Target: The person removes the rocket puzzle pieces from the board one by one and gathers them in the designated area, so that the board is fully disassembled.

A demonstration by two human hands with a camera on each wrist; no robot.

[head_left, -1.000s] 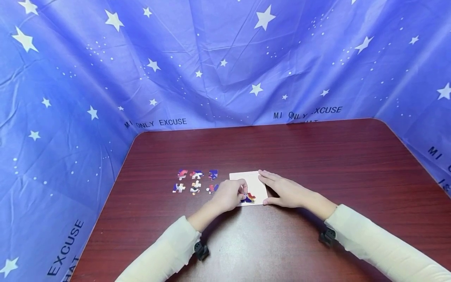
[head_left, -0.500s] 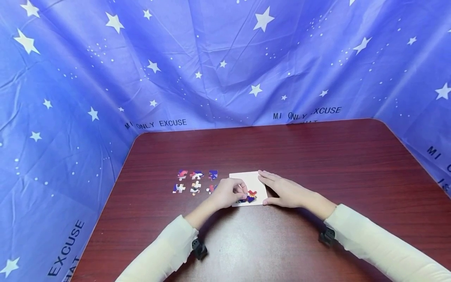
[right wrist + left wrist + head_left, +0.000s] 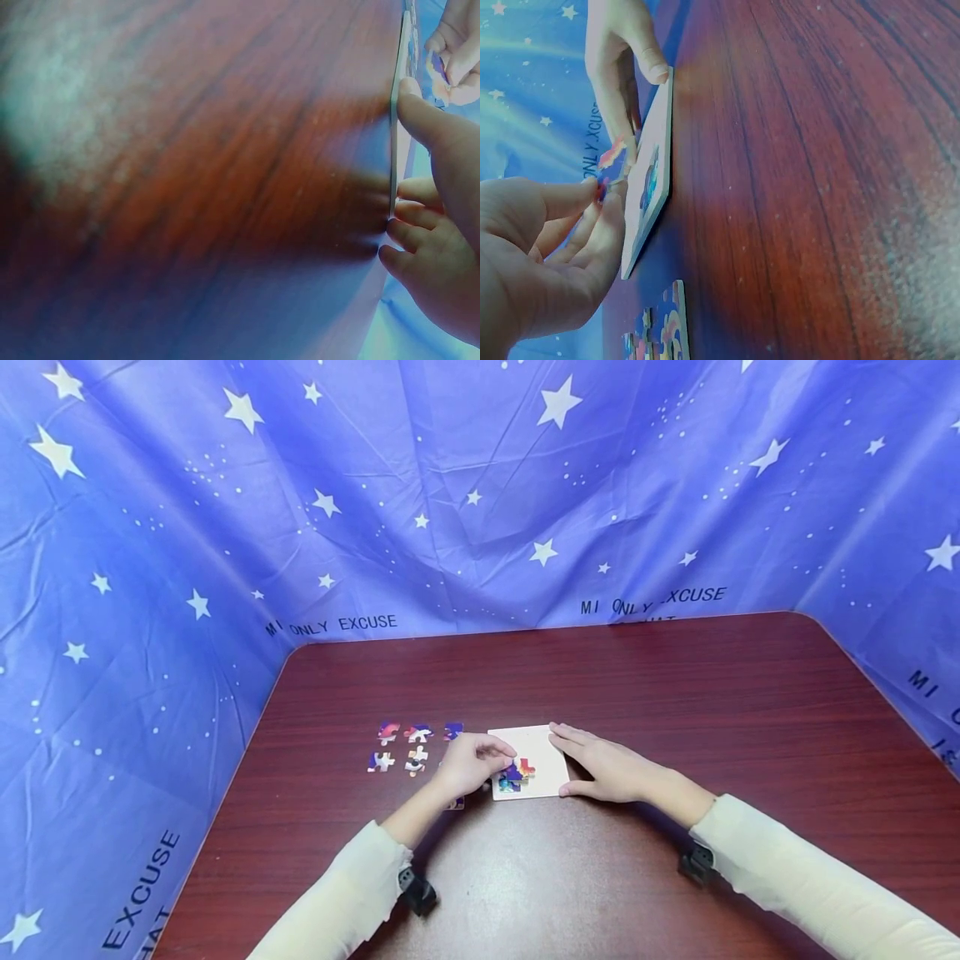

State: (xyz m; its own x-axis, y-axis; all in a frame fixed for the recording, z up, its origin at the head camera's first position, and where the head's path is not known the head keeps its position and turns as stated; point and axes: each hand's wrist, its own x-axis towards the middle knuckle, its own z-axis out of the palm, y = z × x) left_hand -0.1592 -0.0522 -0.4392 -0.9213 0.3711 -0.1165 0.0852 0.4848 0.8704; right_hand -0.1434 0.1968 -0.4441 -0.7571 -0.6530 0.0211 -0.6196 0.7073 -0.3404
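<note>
My left hand (image 3: pixel 468 764) pinches a purple, red and yellow jigsaw piece (image 3: pixel 519 769) between thumb and fingertips. In the left wrist view this jigsaw piece (image 3: pixel 612 169) is held tilted, just off the pale puzzle board (image 3: pixel 639 225). A teal and blue jigsaw piece (image 3: pixel 509 786) lies at the near left corner of the pale board (image 3: pixel 551 777), partly covered by the held one. Straight fingers of my right hand (image 3: pixel 607 767) rest along the board's right side, with the thumb at its near right corner. The right wrist view shows the right hand (image 3: pixel 442 172) touching the board's edge (image 3: pixel 394 150).
Left of the board, several loose jigsaw pieces (image 3: pixel 417 760) lie in rows on the dark red wooden table (image 3: pixel 600 677). My left hand and forearm hide some of them. A blue curtain with white stars (image 3: pixel 480 527) hangs around the table's far sides.
My left hand has shifted left and a little away from me with the purple and red jigsaw piece, uncovering the teal piece at the board's corner. The right hand stays put.
</note>
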